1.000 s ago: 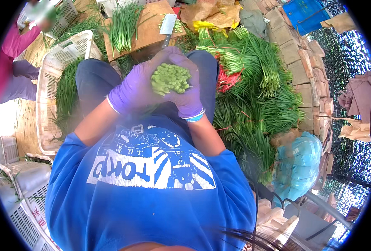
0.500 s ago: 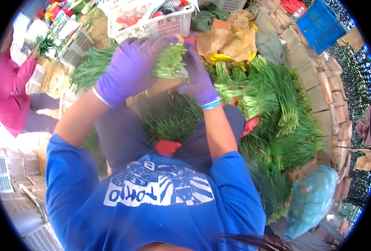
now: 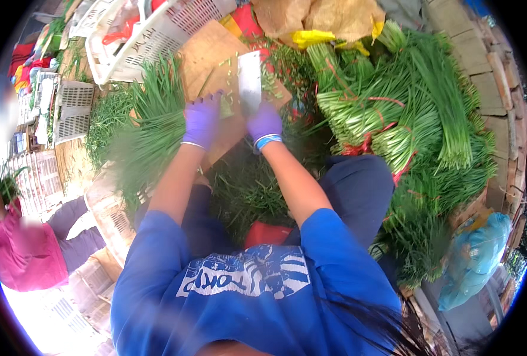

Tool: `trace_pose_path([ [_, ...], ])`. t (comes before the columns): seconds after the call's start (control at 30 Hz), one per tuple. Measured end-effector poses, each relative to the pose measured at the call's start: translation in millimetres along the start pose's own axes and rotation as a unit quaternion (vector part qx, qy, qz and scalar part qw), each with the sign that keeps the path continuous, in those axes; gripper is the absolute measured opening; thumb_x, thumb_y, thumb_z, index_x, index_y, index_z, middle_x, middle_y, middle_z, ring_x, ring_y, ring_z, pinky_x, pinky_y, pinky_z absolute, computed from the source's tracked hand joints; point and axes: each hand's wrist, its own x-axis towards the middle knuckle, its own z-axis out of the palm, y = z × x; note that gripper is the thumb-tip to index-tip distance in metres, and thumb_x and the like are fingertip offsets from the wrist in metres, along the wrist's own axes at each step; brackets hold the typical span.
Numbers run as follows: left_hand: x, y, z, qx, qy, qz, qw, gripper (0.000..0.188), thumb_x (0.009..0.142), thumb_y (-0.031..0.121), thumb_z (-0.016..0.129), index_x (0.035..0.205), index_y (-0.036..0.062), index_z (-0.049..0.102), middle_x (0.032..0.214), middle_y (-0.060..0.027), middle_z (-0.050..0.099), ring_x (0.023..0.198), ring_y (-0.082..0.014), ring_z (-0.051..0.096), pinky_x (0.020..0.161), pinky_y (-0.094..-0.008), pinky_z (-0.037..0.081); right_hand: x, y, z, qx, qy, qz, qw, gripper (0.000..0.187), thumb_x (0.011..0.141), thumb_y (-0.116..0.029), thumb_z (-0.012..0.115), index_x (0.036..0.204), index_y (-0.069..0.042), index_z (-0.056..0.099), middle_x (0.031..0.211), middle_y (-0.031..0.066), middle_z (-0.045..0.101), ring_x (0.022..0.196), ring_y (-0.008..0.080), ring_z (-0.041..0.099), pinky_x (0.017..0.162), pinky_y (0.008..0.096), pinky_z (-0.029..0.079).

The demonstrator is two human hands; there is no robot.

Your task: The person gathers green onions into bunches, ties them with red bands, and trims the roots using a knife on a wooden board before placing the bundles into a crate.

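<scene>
- Left grip (image 3: 203,123), purple glove: narrow, fingers curled over the bunch near its pale ends; the underside of the hold is hidden.
- Right grip (image 3: 265,123), purple glove: closed round the cleaver's handle, most of which the glove covers.
- Bunch of green stalks (image 3: 159,129): under the left grip, leaves fanning out to its left, pale ends showing just to its right, between the two grips.
- Cleaver (image 3: 249,80): blade pointing away from the right grip, broad face showing, just beyond the pale ends.
- Board (image 3: 213,56), wooden: beneath and ahead of both grips.
- Chopped bits (image 3: 268,84), pale green: on the board, ahead of the right grip, beside the blade.
- Tied bunches (image 3: 388,113), green, red ties: heaped to the right of the right grip.
- White basket (image 3: 159,40): ahead of the left grip, past the board.
- Brown paper (image 3: 334,19), crumpled: ahead and right of the right grip.
- Blue bag (image 3: 476,261): well apart from the right grip, behind and right.
</scene>
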Motion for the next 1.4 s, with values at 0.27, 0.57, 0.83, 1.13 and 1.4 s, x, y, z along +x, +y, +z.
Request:
trace_pose_path([
  [0.27, 11, -19, -13, -0.022, -0.028, 0.016, 0.999, 0.058, 0.059, 0.019, 0.065, 0.114, 0.0174, 0.047, 0.094, -0.0063, 0.058, 0.084, -0.0247, 0.058, 0.072, -0.0384, 0.045, -44, -31, -36, 0.216, -0.124, 0.062, 0.967, 0.024, 0.081, -0.018, 0.049, 0.094, 0.003, 0.046, 0.081, 0.0234, 0.055, 0.075, 0.0419, 0.054, 0.068, 0.0455, 0.044],
  [0.57, 16, -11, -19, 0.028, -0.045, -0.004, 0.999, 0.055, 0.061, 0.032, 0.067, 0.112, 0.0184, 0.048, 0.095, -0.0061, 0.058, 0.084, -0.0236, 0.059, 0.069, -0.0389, 0.045, -52, -42, 1, 0.106, -0.130, -0.063, 0.984, 0.013, 0.081, -0.009, 0.041, 0.089, 0.000, 0.046, 0.077, 0.0220, 0.058, 0.070, 0.0360, 0.059, 0.060, 0.0445, 0.048],
  [0.83, 12, -12, -6, 0.092, -0.027, -0.022, 0.995, 0.040, 0.076, 0.024, 0.053, 0.115, 0.0200, 0.046, 0.096, -0.0044, 0.059, 0.088, -0.0219, 0.059, 0.075, -0.0398, 0.043, 14, -89, 19, -0.023, -0.128, -0.017, 0.991, 0.019, 0.083, -0.011, 0.041, 0.091, -0.002, 0.055, 0.084, 0.0185, 0.062, 0.076, 0.0317, 0.062, 0.067, 0.0416, 0.051],
  [1.13, -94, -68, -145, -0.325, 0.190, -0.022, 0.926, 0.058, 0.058, 0.014, 0.077, 0.109, 0.0081, 0.050, 0.115, -0.0091, 0.055, 0.106, -0.0248, 0.053, 0.090, -0.0382, 0.041, 33, -90, -43, -0.143, -0.167, -0.034, 0.975, 0.065, 0.069, -0.027, 0.067, 0.123, -0.003, 0.039, 0.121, 0.0191, 0.046, 0.108, 0.0315, 0.049, 0.088, 0.0404, 0.042],
  [1.4, -223, -5, -285, -0.398, 0.224, 0.147, 0.877, 0.120, 0.045, 0.034, 0.085, 0.135, -0.0001, 0.014, 0.118, -0.0145, 0.050, 0.117, -0.0268, 0.042, 0.101, -0.0409, 0.027, -162, -143, -103, 0.525, -0.355, -0.324, 0.702, 0.075, 0.077, -0.026, 0.062, 0.134, -0.005, 0.018, 0.135, 0.0130, 0.027, 0.122, 0.0264, 0.032, 0.102, 0.0361, 0.028],
])
